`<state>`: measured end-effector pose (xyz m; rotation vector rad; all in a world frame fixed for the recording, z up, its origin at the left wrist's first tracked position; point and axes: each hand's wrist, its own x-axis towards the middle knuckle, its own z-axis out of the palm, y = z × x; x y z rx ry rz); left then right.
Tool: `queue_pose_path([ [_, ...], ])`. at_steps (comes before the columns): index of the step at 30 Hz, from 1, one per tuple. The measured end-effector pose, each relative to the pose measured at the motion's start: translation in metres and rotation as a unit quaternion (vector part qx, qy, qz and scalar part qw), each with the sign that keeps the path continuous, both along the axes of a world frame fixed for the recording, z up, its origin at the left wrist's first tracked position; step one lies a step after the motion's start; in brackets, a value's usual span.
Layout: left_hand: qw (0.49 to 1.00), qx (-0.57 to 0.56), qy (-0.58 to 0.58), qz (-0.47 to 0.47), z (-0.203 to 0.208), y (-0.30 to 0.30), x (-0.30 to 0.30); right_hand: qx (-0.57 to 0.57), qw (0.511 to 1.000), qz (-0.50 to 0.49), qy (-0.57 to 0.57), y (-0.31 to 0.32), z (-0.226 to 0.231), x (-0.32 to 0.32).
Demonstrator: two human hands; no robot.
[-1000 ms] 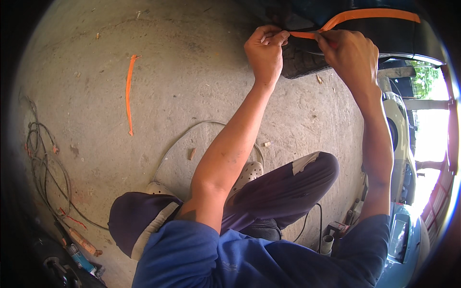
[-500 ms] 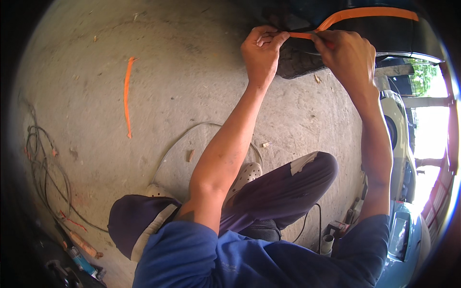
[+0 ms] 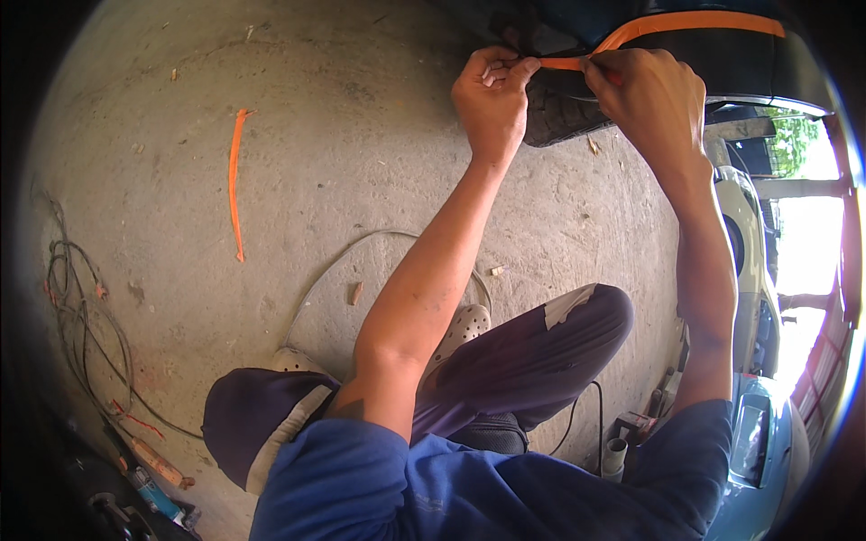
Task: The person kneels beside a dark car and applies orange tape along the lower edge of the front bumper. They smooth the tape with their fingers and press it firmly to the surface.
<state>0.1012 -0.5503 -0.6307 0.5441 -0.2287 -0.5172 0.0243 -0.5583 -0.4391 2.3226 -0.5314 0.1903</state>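
Note:
A strip of orange tape (image 3: 695, 22) curves along a dark car body panel (image 3: 722, 63) at the upper right. Its lower stretch, a short orange piece (image 3: 563, 64), spans between my two hands. My left hand (image 3: 492, 95) is closed, pinching the left end between thumb and forefinger. Close beside the panel, my right hand (image 3: 651, 95) is closed on the tape where it meets the curved strip. Something small and red shows under its fingers, too covered to name. A dark tyre (image 3: 559, 117) lies partly hidden below the hands.
A loose orange strip (image 3: 236, 185) lies on the concrete floor (image 3: 361, 153). Cables (image 3: 81, 307) coil at the left, near a blue power tool (image 3: 155, 494). Parked cars (image 3: 753, 433) stand at the right. A pale pipe-like cup (image 3: 614, 458) is by my right side.
Both hands stay almost in place on the tape. My right fingers shift slightly left, and the span between the hands looks a little shorter.

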Motion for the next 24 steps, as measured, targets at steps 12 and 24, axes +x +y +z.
queue_pose_path([
  [12,1.000,0.011,0.007,-0.003,0.0028,0.0007,-0.0006,-0.006,1.000,0.006,0.000,-0.0049,-0.0006,0.0012],
  [24,1.000,-0.013,0.001,-0.021,0.0073,0.0051,0.0005,0.012,1.000,-0.008,-0.015,-0.0028,-0.0027,-0.0026],
])
